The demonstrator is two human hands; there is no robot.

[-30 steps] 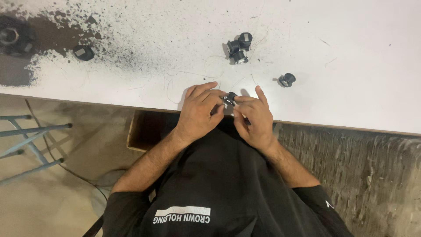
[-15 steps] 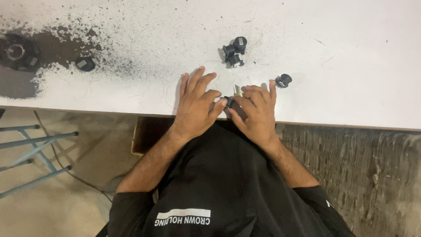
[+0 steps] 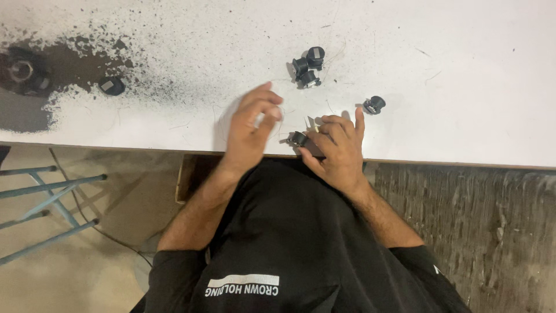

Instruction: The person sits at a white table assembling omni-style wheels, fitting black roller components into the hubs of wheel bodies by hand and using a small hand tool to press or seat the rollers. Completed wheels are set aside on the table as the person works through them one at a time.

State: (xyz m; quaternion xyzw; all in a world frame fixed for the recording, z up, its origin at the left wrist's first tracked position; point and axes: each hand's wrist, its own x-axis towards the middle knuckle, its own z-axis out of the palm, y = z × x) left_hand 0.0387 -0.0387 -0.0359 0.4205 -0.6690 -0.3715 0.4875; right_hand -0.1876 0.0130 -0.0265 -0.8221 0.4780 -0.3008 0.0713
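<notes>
- The right hand (image 3: 339, 152) sits at the near edge of the white worktop (image 3: 463, 75), its fingers curled and pinching a small black part (image 3: 298, 138) that sticks out to the left of the fingertips.
- The left hand (image 3: 250, 126) is lifted just left of that part, fingers loosely bent and a little spread, holding nothing that can be seen; a narrow gap lies between its fingertips and the part.
- So the part lies between the two hands, touching the right one and just to the right of the left one. Its long axis cannot be told at this size.
- A single black piece (image 3: 374, 105) lies just beyond the right hand's raised forefinger, apart from it.
- A cluster of black pieces (image 3: 307, 66) lies farther off, beyond both hands and about midway between them.
- Far left, a black cap (image 3: 111, 86) rests in a patch of dark specks, well apart from both hands.
</notes>
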